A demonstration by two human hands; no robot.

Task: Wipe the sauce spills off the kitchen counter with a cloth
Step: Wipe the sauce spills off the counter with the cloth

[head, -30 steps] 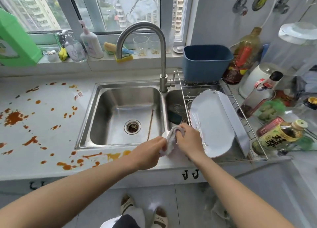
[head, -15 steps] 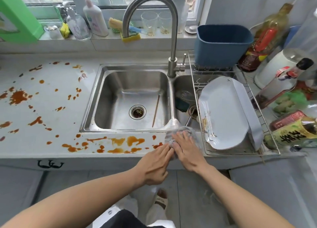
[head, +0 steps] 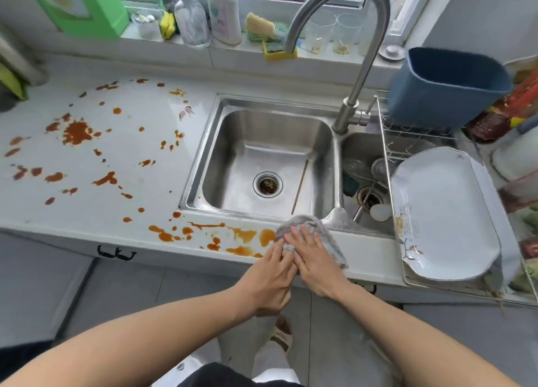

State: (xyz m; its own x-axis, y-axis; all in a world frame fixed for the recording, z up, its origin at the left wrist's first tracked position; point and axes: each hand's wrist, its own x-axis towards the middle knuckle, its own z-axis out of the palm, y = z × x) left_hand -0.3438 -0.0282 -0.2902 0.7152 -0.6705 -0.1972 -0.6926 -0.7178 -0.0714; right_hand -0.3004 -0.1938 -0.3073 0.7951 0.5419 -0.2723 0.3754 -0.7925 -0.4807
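Observation:
A grey cloth (head: 326, 235) lies flat on the front strip of the white counter (head: 163, 165), just in front of the sink divider. My right hand (head: 313, 258) presses down on it with fingers spread. My left hand (head: 270, 279) sits beside it, fingertips pinching the cloth's left edge. Orange-brown sauce spills (head: 233, 236) run along the front strip right up to the cloth. More sauce splatter (head: 77, 132) is scattered across the counter left of the sink.
A double steel sink (head: 262, 165) with a tall faucet (head: 349, 66) lies behind the cloth. A wire rack holding a white platter (head: 442, 212) and a blue bin (head: 445, 83) is at the right. Bottles and sponges line the windowsill (head: 221, 14).
Both hands brought the bunched cloth down from over the sink onto the front counter strip and flattened it. The cloth now touches the right end of the sauce streak.

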